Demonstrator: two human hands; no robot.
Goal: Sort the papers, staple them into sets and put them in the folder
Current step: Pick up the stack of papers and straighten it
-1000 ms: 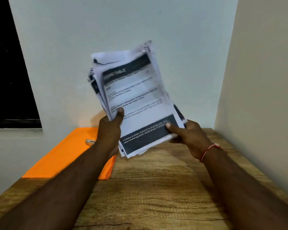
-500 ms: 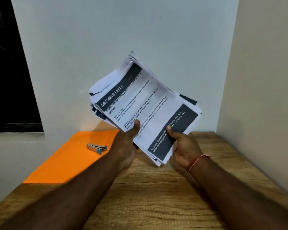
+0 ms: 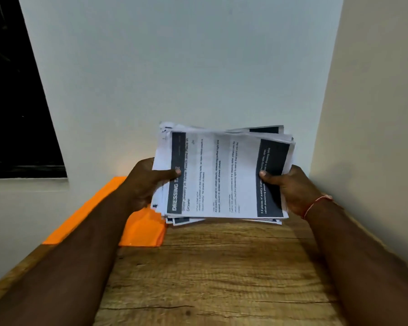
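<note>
A thick, uneven stack of printed papers (image 3: 222,175) with dark header bands is held sideways just above the wooden table (image 3: 212,274), its lower long edge close to the tabletop. My left hand (image 3: 149,182) grips the stack's left short edge, thumb on the top sheet. My right hand (image 3: 285,187) grips the right short edge, thumb on the dark band. An orange folder (image 3: 141,229) lies flat on the table's left side, partly hidden by my left arm. The stapler is hidden from view.
White walls close in behind the table and on its right (image 3: 375,114). A dark window (image 3: 12,102) is at the left. Bare wood runs from the stack to the near edge.
The stack has turned from tilted upright to sideways and come down toward the table. Both hands have shifted to its short ends. My left arm now covers the stapler.
</note>
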